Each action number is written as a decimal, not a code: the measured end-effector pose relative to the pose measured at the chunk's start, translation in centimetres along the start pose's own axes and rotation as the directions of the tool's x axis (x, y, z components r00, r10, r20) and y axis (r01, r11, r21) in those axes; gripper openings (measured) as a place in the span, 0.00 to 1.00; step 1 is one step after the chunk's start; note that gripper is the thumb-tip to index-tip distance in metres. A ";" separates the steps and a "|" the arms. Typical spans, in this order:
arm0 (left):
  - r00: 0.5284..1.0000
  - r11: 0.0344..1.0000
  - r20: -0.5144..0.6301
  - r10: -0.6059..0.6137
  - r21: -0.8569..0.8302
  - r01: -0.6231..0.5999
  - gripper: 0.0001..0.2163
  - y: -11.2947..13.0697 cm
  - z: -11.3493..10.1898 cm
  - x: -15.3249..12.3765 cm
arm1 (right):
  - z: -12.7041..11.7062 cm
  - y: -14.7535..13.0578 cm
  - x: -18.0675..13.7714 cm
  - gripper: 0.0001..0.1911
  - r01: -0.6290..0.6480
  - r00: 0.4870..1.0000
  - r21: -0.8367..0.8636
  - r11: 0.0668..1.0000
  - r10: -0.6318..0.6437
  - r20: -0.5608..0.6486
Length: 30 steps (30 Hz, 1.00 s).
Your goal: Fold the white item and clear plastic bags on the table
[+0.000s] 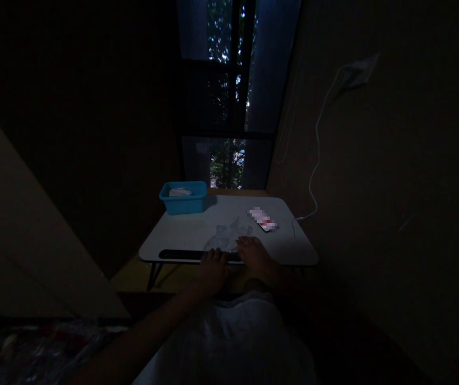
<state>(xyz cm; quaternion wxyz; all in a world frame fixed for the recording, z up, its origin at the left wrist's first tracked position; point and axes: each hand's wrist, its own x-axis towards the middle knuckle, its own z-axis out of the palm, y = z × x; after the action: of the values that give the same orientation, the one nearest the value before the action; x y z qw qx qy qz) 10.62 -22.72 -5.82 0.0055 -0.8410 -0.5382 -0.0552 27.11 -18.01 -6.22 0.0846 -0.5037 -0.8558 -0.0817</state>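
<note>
A small white low table (pixel 197 230) stands in a dark room below a window. My left hand (pixel 214 266) rests on the table's near edge, fingers curled over the dark strip (pixel 181 254) there. My right hand (pixel 254 252) lies flat on the tabletop beside it, fingertips at a crumpled clear plastic sheet or bag (pixel 227 235). Neither hand grips anything that I can make out. A small white and red pack (pixel 263 219) lies further right on the table.
A blue plastic tub (pixel 183 198) with something pale inside sits at the table's far left corner. A white cable (pixel 316 160) runs from a wall socket down to the table's right edge. Walls close in on both sides.
</note>
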 end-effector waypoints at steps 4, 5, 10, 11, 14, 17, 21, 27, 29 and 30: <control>0.998 1.000 -0.053 0.017 -0.014 -0.018 0.18 0.1 0.1 0.6 | 0.6 -0.3 -0.1 0.19 -0.102 0.995 -0.028 0.994 0.102 0.021; 0.998 1.000 -0.058 0.010 -0.017 -0.011 0.19 0.0 0.2 0.8 | 0.7 -0.1 -0.2 0.19 -0.118 0.993 -0.032 0.993 0.118 0.020; 0.997 0.997 -0.051 -0.060 0.046 0.062 0.21 -1.2 0.9 1.7 | 1.0 1.2 -0.9 0.18 -0.115 0.993 -0.030 0.993 0.115 0.001; 0.996 0.994 -0.050 -0.080 0.066 0.083 0.21 -1.4 0.9 1.9 | 1.0 1.4 -1.1 0.18 -0.119 0.993 -0.035 0.992 0.119 -0.006; 0.989 0.984 -0.064 -0.137 0.110 0.144 0.20 -2.4 0.5 2.1 | 1.0 2.0 -1.4 0.18 -0.166 0.986 -0.044 0.985 0.166 -0.009; 0.979 0.972 -0.096 -0.182 0.134 0.194 0.21 -3.4 0.1 2.2 | 0.8 2.4 -1.6 0.18 -0.212 0.977 -0.026 0.977 0.212 0.002; 0.950 0.936 -0.133 -0.282 0.179 0.303 0.24 -4.5 -0.2 2.1 | 0.7 2.6 -1.8 0.17 -0.256 0.967 -0.004 0.967 0.256 0.004; 0.981 0.980 -0.159 -0.110 0.146 0.134 0.22 -3.9 0.0 2.1 | 0.6 1.8 -2.0 0.19 -0.173 0.983 0.037 0.984 0.175 -0.060; 0.992 0.995 -0.120 0.048 0.098 -0.036 0.21 -3.3 0.3 2.2 | 0.6 1.3 -2.2 0.19 -0.095 0.993 0.046 0.994 0.098 -0.066; 0.990 0.993 -0.098 0.103 0.074 -0.096 0.20 -3.0 0.5 2.2 | 0.6 1.0 -2.2 0.19 -0.062 0.996 0.043 0.997 0.064 -0.065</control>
<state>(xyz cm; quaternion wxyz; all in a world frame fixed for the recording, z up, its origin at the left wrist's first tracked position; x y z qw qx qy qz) 8.84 -19.44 -6.22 0.0647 -0.8621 -0.4964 -0.0787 29.05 -19.29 -7.22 0.1259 -0.5256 -0.8377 -0.0783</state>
